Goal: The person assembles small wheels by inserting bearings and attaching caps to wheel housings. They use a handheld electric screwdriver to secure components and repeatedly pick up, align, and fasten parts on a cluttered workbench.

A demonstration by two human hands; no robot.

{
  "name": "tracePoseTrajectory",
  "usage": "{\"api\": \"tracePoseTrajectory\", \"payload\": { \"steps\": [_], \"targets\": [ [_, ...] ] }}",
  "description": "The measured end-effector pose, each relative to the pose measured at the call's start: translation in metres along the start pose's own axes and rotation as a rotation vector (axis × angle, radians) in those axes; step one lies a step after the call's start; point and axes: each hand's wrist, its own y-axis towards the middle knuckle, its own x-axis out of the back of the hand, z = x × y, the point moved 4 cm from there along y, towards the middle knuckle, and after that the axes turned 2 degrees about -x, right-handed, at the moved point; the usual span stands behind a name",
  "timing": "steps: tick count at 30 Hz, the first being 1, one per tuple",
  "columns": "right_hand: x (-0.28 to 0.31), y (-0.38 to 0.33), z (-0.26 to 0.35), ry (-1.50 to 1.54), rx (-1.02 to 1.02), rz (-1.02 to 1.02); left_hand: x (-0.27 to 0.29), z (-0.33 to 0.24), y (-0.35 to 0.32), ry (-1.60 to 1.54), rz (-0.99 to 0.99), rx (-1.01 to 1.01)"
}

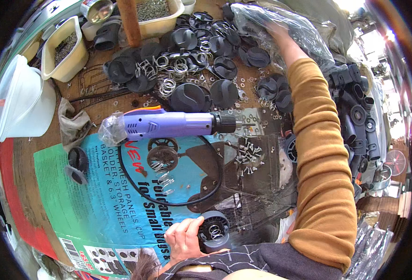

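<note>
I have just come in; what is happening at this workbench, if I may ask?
A person's left hand holds a round grey part with metal coils inside. The right hand is stretched out to a clear plastic bag; what its fingers grasp is unclear. A purple power screwdriver is in neither hand, with loose screws nearby.

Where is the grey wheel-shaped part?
The grey wheel-shaped part sits low in the head view, near the middle, against the left hand, below the purple power tool.

You are finding room over printed cardboard point(59, 191); a purple electric screwdriver point(171, 125) is lying between your left hand point(186, 237) and black caps point(188, 97).
</note>
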Motion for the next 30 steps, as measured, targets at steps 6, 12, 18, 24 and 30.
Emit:
{"api": "tracePoseTrajectory", "payload": {
  "steps": [6,12,18,24,30],
  "targets": [
    [0.142,-0.119,0.05,0.279,-0.03,-0.025,0.001,-0.001,0.001,-0.041,0.014,-0.072],
    [0.259,-0.333,0.123,1.085,0.079,0.386,0.036,-0.018,0.008,-0.155,-0.335,-0.315],
    [0.329,-0.452,0.186,0.977,0.251,0.364,0.023,-0.03,0.006,-1.394,-0.103,0.204],
    [0.344,-0.461,0.178,1.061,0.202,0.389,0.033,-0.02,-0.002,-1.423,-0.087,0.131],
    [0.348,-0.481,0.183,1.104,0.164,0.62,0.036,-0.028,-0.01,-1.254,-0.097,0.064]
  ]
}}
